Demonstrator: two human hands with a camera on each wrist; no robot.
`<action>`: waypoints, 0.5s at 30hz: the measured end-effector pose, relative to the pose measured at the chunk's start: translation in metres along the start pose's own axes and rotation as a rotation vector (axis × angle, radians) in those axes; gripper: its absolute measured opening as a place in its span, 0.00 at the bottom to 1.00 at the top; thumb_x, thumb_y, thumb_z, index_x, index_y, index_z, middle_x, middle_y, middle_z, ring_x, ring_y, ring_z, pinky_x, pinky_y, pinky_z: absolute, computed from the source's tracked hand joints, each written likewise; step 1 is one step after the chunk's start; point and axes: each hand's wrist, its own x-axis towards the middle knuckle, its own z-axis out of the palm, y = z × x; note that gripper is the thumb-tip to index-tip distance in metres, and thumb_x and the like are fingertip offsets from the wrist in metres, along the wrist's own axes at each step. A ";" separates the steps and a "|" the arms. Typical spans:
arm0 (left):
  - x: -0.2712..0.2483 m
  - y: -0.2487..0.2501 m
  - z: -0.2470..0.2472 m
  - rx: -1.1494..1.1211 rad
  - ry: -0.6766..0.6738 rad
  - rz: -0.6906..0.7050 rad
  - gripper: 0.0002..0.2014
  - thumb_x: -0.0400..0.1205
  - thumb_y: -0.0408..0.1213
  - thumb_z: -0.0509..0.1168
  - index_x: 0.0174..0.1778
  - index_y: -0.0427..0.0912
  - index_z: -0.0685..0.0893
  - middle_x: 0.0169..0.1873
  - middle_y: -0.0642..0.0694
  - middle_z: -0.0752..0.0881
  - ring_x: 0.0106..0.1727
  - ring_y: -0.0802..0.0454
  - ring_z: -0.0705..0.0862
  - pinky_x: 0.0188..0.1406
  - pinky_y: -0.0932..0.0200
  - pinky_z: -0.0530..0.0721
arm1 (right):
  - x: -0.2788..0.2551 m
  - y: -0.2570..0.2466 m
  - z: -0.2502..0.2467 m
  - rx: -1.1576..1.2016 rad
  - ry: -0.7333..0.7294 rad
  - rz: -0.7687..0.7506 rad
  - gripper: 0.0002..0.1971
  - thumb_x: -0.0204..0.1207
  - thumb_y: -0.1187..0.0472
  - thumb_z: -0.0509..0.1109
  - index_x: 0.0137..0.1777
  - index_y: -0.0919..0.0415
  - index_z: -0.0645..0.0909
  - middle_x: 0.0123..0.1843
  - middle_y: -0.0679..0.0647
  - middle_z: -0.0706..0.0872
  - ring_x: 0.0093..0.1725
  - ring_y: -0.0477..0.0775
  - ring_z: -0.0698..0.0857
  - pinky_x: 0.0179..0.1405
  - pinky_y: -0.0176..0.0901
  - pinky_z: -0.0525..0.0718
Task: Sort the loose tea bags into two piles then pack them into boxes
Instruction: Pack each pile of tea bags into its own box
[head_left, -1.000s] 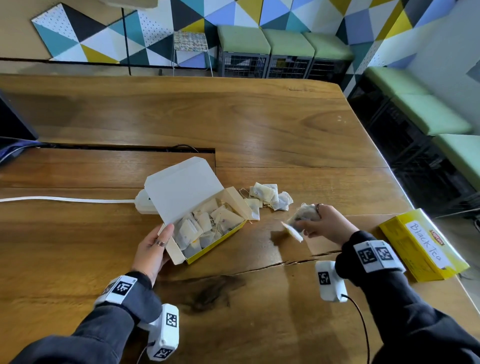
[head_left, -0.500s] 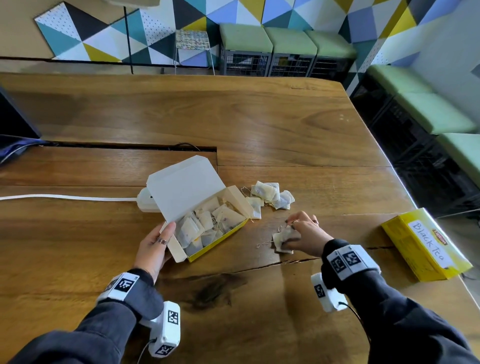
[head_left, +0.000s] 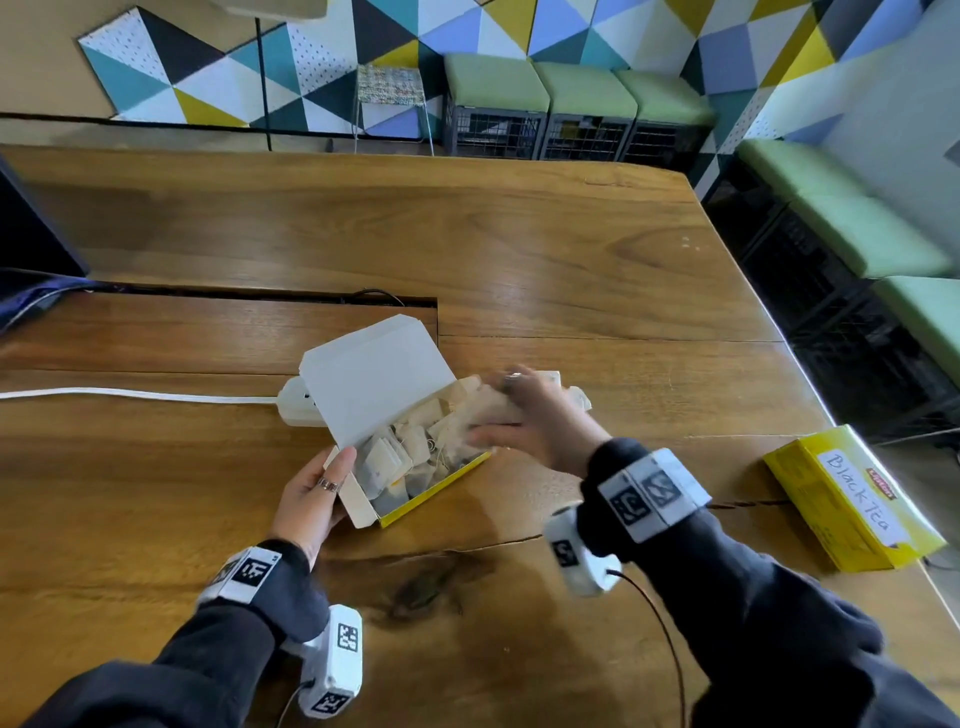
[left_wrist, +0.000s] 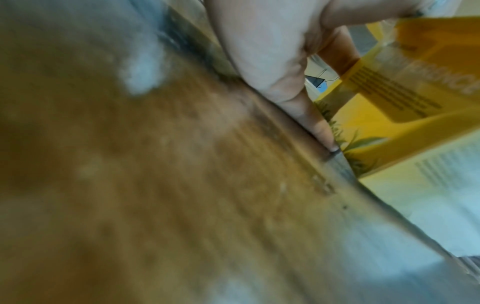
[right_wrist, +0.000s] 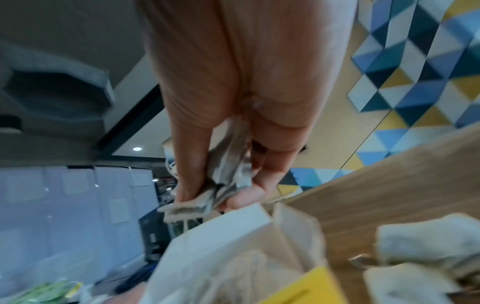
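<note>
An open yellow tea box (head_left: 431, 493) with its white lid up lies mid-table, holding several tea bags (head_left: 395, 457). My left hand (head_left: 317, 483) grips the box's near left end; in the left wrist view its fingers (left_wrist: 319, 127) lie against the yellow box (left_wrist: 405, 98). My right hand (head_left: 524, 415) hovers over the box's right end, pinching a small bundle of tea bags (right_wrist: 226, 179) between thumb and fingers. A few loose tea bags (head_left: 579, 397) lie on the table just behind that hand, partly hidden. A shut yellow box labelled Black Tea (head_left: 852, 499) sits at the right edge.
A white power strip (head_left: 296, 405) with its cable (head_left: 130, 396) lies behind the open box, running left. A dark monitor (head_left: 31, 234) stands at the far left. The wooden table (head_left: 519, 249) ends at the right, with green benches (head_left: 872, 234) beyond.
My right hand gathered tea bags off the table in front of the loose pile and carried them up and left over the open box. The left hand has stayed on the box.
</note>
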 end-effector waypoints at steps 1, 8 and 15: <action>-0.001 0.001 0.001 0.001 0.003 0.000 0.06 0.82 0.43 0.62 0.51 0.53 0.83 0.48 0.50 0.86 0.49 0.52 0.83 0.46 0.55 0.81 | 0.010 -0.010 0.008 0.019 -0.074 -0.004 0.15 0.66 0.49 0.79 0.49 0.51 0.80 0.46 0.43 0.77 0.43 0.41 0.75 0.41 0.29 0.69; -0.002 0.003 0.001 -0.012 0.000 -0.007 0.06 0.82 0.41 0.61 0.50 0.53 0.83 0.49 0.48 0.86 0.51 0.50 0.83 0.50 0.53 0.81 | 0.042 -0.018 0.049 -0.249 -0.399 0.111 0.22 0.74 0.57 0.73 0.67 0.57 0.74 0.64 0.56 0.79 0.62 0.56 0.79 0.55 0.40 0.75; -0.004 0.006 0.000 -0.010 -0.022 -0.011 0.06 0.82 0.41 0.61 0.51 0.52 0.83 0.49 0.47 0.86 0.51 0.49 0.84 0.44 0.56 0.82 | 0.044 -0.011 0.043 -0.427 -0.262 0.087 0.14 0.81 0.65 0.61 0.64 0.56 0.77 0.66 0.54 0.78 0.58 0.57 0.81 0.50 0.43 0.78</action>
